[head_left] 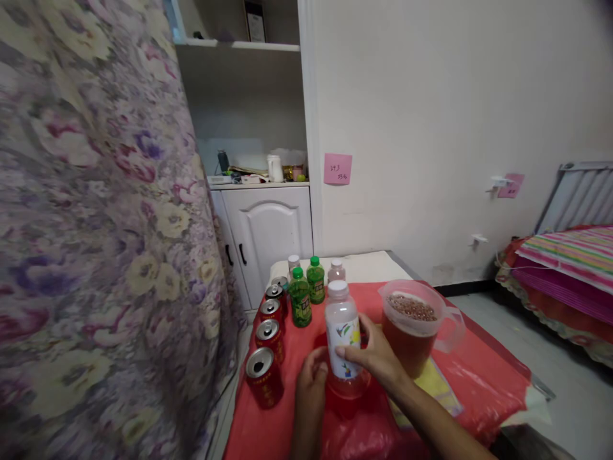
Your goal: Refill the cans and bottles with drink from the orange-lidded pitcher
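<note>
A clear plastic bottle [341,332] with a white cap and a pale label stands upright on the red table cover [479,377]. My right hand [376,354] is wrapped round its lower half from the right. My left hand [310,383] touches the bottle's base from the left, fingers curled against it. Just right of the bottle stands a clear pitcher [414,329] filled with brownish liquid.
A row of red cans [264,377] lines the table's left edge. Two green bottles [301,299] and small pale bottles stand behind. A flowered curtain [96,255] hangs at the left. White cabinet [265,230] behind, bed [569,268] at right.
</note>
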Demonstrator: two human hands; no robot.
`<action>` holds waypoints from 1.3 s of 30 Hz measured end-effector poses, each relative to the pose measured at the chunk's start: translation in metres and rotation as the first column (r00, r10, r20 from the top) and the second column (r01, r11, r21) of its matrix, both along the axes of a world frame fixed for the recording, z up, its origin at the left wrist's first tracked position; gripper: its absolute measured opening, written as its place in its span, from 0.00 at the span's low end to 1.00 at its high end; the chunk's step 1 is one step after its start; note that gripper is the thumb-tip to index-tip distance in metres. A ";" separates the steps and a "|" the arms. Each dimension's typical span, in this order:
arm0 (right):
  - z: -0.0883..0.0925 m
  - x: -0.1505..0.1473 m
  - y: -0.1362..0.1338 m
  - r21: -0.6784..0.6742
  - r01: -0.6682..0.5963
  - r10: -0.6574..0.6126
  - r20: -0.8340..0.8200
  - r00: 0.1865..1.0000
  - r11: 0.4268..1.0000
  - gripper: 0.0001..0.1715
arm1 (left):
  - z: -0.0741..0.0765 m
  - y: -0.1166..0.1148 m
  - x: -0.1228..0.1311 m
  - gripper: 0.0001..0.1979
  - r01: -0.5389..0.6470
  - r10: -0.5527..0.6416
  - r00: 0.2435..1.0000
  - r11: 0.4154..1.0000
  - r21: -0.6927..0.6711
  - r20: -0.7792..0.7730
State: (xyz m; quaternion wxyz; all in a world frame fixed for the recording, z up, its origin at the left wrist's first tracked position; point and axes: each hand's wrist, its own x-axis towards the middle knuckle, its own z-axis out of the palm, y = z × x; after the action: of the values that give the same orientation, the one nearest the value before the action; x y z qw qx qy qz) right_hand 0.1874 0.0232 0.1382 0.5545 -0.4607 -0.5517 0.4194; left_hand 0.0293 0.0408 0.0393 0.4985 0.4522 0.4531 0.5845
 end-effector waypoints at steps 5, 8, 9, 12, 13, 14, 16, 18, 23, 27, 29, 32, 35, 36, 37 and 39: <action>-0.017 0.001 -0.001 0.000 0.064 -0.064 -0.021 0.998 0.998 0.34 | -0.009 0.000 0.002 0.18 -0.047 0.047 0.997 0.999 0.008 -0.053; -0.020 -0.004 0.007 0.039 0.142 -0.144 0.037 0.989 0.989 0.33 | -0.006 0.000 0.001 0.19 -0.090 0.091 0.994 0.996 0.020 -0.067; -0.020 -0.007 0.014 0.056 0.169 -0.173 0.057 0.983 0.984 0.33 | -0.004 0.000 0.001 0.20 -0.102 0.103 0.992 0.995 0.024 -0.069; -0.022 -0.014 0.041 0.097 0.241 -0.248 0.073 0.966 0.966 0.32 | 0.000 0.000 0.000 0.21 -0.137 0.139 0.988 0.990 0.027 -0.074; -0.024 -0.016 0.053 0.100 0.259 -0.267 0.073 0.961 0.961 0.32 | 0.002 -0.001 0.000 0.22 -0.139 0.141 0.987 0.990 0.027 -0.079; -0.025 -0.019 0.064 0.101 0.275 -0.283 0.073 0.956 0.956 0.31 | 0.004 -0.002 -0.001 0.22 -0.136 0.137 0.987 0.990 0.026 -0.086; -0.030 -0.023 0.085 0.106 0.302 -0.311 0.082 0.947 0.947 0.30 | 0.007 -0.004 -0.002 0.23 -0.109 0.110 0.989 0.994 0.019 -0.099; -0.035 -0.028 0.104 0.111 0.316 -0.327 0.102 0.939 0.942 0.30 | 0.008 -0.005 -0.002 0.23 -0.093 0.092 0.991 0.996 0.003 -0.098; -0.053 -0.037 0.140 0.107 0.338 -0.353 0.204 0.913 0.935 0.31 | 0.005 -0.004 0.001 0.26 -0.148 0.146 0.988 0.989 -0.031 -0.048; -0.067 -0.043 0.158 0.120 0.340 -0.360 0.275 0.892 0.933 0.30 | 0.013 -0.007 0.002 0.27 -0.150 0.149 0.989 0.987 -0.053 -0.023; -0.074 -0.044 0.163 0.134 0.338 -0.363 0.294 0.884 0.932 0.29 | 0.018 -0.009 0.001 0.27 -0.138 0.137 0.990 0.988 -0.064 -0.015; -0.082 -0.045 0.168 0.158 0.339 -0.372 0.305 0.876 0.927 0.30 | 0.020 -0.011 -0.001 0.26 -0.107 0.106 0.994 0.991 -0.078 -0.006; -0.088 -0.044 0.170 0.180 0.325 -0.367 0.306 0.879 0.928 0.29 | 0.016 -0.011 -0.004 0.26 -0.058 0.058 0.998 0.995 -0.078 -0.009; -0.090 -0.044 0.171 0.187 0.318 -0.363 0.304 0.881 0.929 0.29 | 0.015 -0.011 -0.004 0.27 -0.039 0.038 0.999 0.996 -0.076 -0.014; -0.091 -0.044 0.171 0.193 0.312 -0.359 0.302 0.883 0.930 0.29 | 0.013 -0.011 -0.005 0.27 -0.026 0.025 1.000 0.997 -0.075 -0.019; -0.094 -0.043 0.172 0.206 0.302 -0.354 0.299 0.886 0.931 0.30 | 0.012 -0.010 -0.004 0.28 -0.026 0.024 0.999 0.997 -0.075 -0.028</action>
State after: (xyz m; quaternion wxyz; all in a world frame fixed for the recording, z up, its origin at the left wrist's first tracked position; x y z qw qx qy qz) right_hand 0.1446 0.1951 0.0446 0.5506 -0.5671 -0.5817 0.1921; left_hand 0.0251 0.0310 0.0511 0.5017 0.4354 0.4871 0.5670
